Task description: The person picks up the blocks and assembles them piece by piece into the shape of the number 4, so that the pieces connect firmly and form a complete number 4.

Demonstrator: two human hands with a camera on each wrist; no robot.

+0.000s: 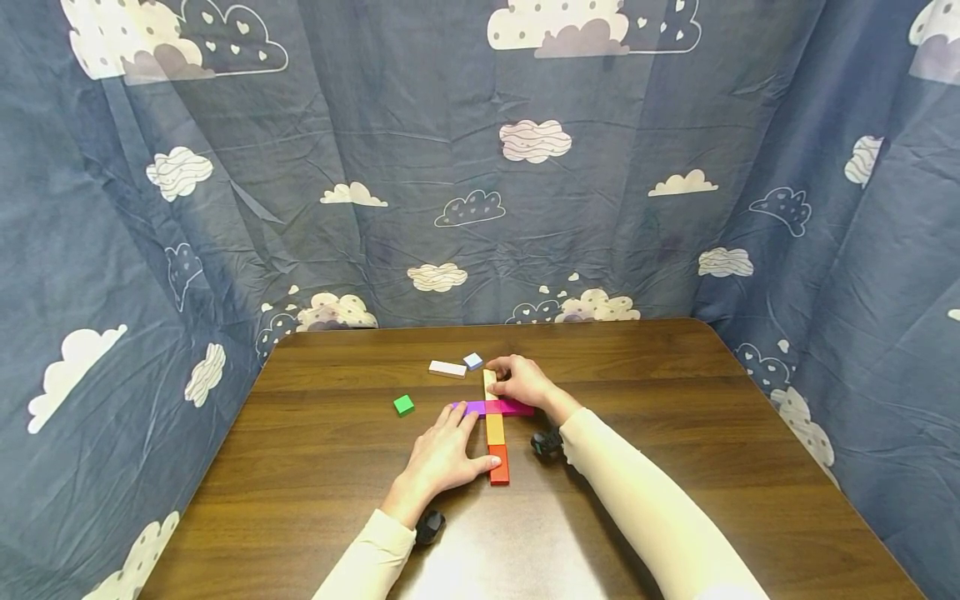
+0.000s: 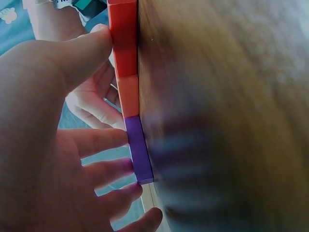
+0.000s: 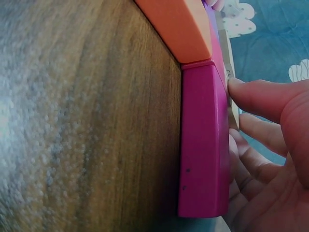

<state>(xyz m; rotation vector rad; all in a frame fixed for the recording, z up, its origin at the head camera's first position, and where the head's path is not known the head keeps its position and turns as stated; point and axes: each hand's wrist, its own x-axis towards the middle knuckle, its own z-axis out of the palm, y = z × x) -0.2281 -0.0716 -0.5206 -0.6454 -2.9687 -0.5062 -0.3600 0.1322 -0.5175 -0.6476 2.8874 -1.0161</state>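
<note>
Several coloured blocks form a cross on the table. My left hand (image 1: 441,454) rests on it with fingers extended: fingertips touch the purple block (image 2: 139,150) and the thumb lies on the red block (image 1: 499,476). At the far end, my right hand (image 1: 527,385) pinches the cream block (image 1: 490,377) between thumb and fingers. A magenta block (image 3: 203,140) makes the right arm of the cross, beside a pink centre (image 1: 493,407). Between that centre and the red block lies an orange block (image 1: 495,429). The left fingers partly cover the purple block.
Left of the cross, a green block (image 1: 403,406) lies alone on the brown wooden table (image 1: 322,450). Farther back are a white block (image 1: 447,368) and a small blue-and-white block (image 1: 472,361). A blue curtain (image 1: 420,167) with clouds hangs behind the table.
</note>
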